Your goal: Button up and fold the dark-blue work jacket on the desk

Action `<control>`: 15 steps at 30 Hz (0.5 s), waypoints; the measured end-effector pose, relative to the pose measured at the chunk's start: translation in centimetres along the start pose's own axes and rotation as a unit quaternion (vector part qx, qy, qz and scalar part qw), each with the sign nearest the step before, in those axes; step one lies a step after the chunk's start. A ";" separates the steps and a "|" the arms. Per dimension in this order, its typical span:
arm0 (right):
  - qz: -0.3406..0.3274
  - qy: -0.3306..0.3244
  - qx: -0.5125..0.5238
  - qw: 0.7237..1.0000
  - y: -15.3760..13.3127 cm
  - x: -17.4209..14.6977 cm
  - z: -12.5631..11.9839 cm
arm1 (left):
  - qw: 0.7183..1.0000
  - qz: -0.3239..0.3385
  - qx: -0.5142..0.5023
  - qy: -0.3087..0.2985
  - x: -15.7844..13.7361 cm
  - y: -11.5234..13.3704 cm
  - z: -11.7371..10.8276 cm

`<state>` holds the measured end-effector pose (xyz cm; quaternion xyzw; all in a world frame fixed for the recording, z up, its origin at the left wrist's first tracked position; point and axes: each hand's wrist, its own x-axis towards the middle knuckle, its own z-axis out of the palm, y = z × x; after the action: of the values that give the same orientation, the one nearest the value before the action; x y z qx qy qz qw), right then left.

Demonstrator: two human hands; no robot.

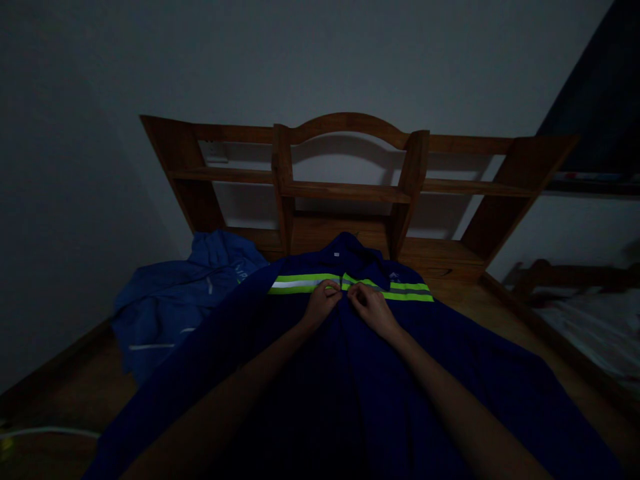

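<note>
A dark blue jacket [350, 373] lies spread flat, front side up, on a wooden bed [505, 300]. Its collar points toward the wooden headboard [345, 193], and its lower part reaches the near edge of the view. A yellow-green band with a pale stripe [300, 284] runs across the chest of the jacket, broken at the middle where the 2 front edges meet.

Both hands rest on the jacket at this middle line, just below the collar. The left hand [323, 301] is closed, with the fingers curled down on the left front edge of the cloth, next to the band. The right hand [369, 305] is also closed, and its fingertips pinch the right front edge. The 2 hands are very near each other, almost touching, with only the opening of the jacket between them. The picture is too dark to tell whether they hold a zipper, a button or only the cloth. Both forearms lie over the jacket.

To the left of the jacket, a second blue garment [175, 300] of a lighter colour lies crumpled on the bed, touching the left sleeve area of the jacket. The headboard has open shelves and an arched top in the middle, and it stands against a pale wall [320, 60]. At the far right, another piece of wooden furniture [570, 277] is seen, blurred.
</note>
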<state>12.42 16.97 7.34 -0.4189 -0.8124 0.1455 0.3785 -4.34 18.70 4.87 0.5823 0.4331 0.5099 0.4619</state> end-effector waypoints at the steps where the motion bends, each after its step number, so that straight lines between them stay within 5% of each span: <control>1: 0.002 0.000 0.004 1.000 0.1 0.0 0.0 | 1.000 0.002 -0.003 0.000 0.0 -0.1 0.0; 10: 0.013 0.012 0.031 0.999 0.0 0.1 0.0 | 1.000 0.011 -0.025 0.002 -0.1 0.0 0.1; 15: 0.083 0.003 0.147 0.986 0.7 0.1 0.4 | 0.999 0.015 -0.019 0.022 -0.5 0.7 0.4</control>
<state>12.49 17.52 6.80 -0.4254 -0.7435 0.2931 0.4246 -4.01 18.04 5.42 0.5683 0.4248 0.5376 0.4555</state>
